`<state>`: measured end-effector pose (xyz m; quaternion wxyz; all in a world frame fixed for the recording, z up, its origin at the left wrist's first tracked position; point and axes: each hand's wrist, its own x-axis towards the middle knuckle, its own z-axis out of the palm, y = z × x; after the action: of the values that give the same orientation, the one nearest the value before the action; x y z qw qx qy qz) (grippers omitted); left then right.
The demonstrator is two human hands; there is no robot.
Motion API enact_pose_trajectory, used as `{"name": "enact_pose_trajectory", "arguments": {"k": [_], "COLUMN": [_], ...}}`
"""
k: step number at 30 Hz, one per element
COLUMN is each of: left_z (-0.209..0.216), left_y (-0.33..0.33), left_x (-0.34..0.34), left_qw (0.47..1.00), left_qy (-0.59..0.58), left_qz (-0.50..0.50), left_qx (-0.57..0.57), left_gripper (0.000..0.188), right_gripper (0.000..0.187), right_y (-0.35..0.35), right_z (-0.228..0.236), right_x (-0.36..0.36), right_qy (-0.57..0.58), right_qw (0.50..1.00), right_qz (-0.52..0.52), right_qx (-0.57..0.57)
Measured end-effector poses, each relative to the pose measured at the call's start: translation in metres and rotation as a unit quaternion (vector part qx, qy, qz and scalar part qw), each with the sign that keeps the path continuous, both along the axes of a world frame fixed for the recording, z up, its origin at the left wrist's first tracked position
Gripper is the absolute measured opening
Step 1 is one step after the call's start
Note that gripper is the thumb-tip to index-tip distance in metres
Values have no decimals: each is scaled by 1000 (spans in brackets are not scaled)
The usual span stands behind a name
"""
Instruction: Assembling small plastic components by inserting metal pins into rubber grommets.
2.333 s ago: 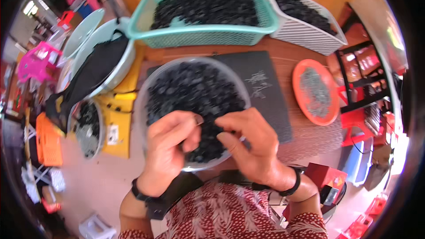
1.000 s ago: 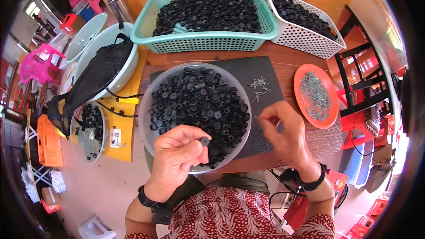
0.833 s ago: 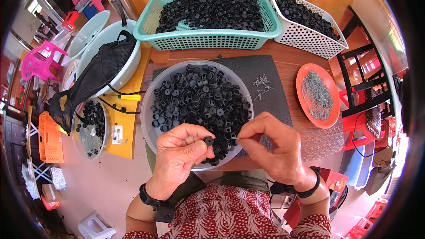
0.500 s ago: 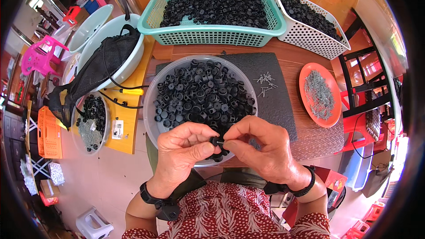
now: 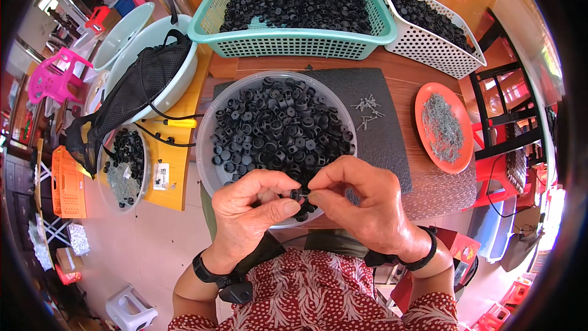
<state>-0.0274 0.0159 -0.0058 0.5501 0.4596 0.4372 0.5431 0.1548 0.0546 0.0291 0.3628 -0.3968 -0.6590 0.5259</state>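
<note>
Over the near edge of a clear round tub (image 5: 207,162), my two hands meet. My left hand (image 5: 248,205) pinches a small black plastic part (image 5: 295,195) between thumb and forefinger. From the right, my right hand (image 5: 361,205) grips a small silver screw (image 5: 304,195) by thumb and forefinger, lined up with the part. The fingertips partly hide both, so how deep the screw sits cannot be told. Beneath them the tub holds a heap of loose black plastic parts (image 5: 275,119), some ring-shaped.
Loose screws (image 5: 369,105) lie on a dark mat (image 5: 389,147), beside an orange plate (image 5: 421,125) of screws. Behind stand a green basket (image 5: 294,49) and a white basket (image 5: 422,55) of black parts. At left are a pale basin (image 5: 190,73) with a black mesh bag and a yellow-handled tool (image 5: 182,123).
My right fingertips sit slightly closer to the black part, and a little less of the screw shows. The view has shifted slightly; both hands keep their grips.
</note>
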Motion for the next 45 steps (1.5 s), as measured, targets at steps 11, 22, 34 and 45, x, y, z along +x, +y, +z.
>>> {"name": "enact_pose_trajectory", "arguments": {"k": [11, 22, 34, 45], "left_z": [1, -1, 4, 1], "left_y": [-1, 2, 16, 22], "left_x": [3, 7, 2, 3], "left_qw": [1000, 1000, 968, 914], "left_qy": [-16, -19, -205, -344], "left_qz": [11, 18, 27, 83], "left_qx": [9, -2, -143, -197], "left_gripper": [23, 22, 14, 15], "right_gripper": [11, 10, 9, 32], "right_y": [-3, 3, 12, -4], "right_z": [-2, -14, -16, -33], "right_x": [-4, -10, -16, -34], "right_qy": [-1, 12, -3, -78], "right_qw": [999, 999, 992, 916], "right_qz": [-28, -16, -72, -29], "right_qx": [31, 40, 107, 391]}}
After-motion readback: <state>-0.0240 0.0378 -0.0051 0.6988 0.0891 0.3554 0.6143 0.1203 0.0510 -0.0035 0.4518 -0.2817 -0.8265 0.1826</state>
